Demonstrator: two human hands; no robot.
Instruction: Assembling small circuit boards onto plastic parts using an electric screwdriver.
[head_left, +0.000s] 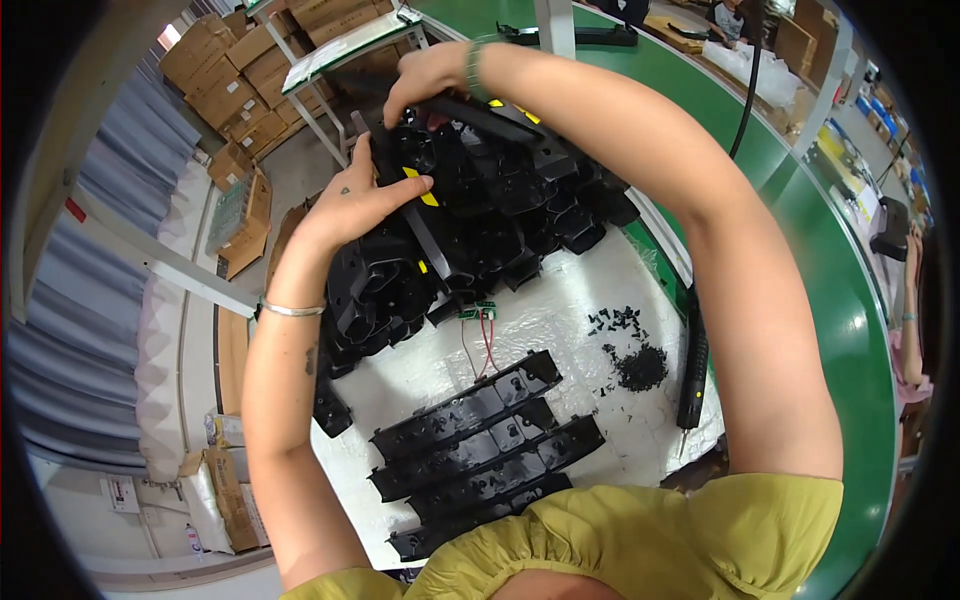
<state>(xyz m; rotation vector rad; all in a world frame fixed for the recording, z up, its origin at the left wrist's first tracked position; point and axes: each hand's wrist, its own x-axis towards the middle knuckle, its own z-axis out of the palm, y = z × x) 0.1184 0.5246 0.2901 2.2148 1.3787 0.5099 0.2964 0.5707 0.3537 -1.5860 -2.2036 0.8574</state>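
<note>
Toward the far side of the work surface lies a heap of black plastic housing parts (500, 195), several with yellow stickers. My left hand (360, 195) grips a long black plastic part (435, 240) at its far end, the thumb across its yellow sticker and the other fingers partly behind it. Beyond it, my right hand (428, 80) reaches over the heap with curled fingers around another long black plastic part (480, 118). Closer to me, several narrow black strips (490, 440) lie in a row. A small green circuit board (478, 312) with red wires sits between strips and heap.
Small black screws (640, 368) form a pile at the right, with larger black pieces (615, 320) scattered above. A black electric screwdriver (692, 365) is beside them, near the green bench (800, 330). Cardboard boxes (225, 90) are stacked far left; a white metal frame (190, 285) runs along the left.
</note>
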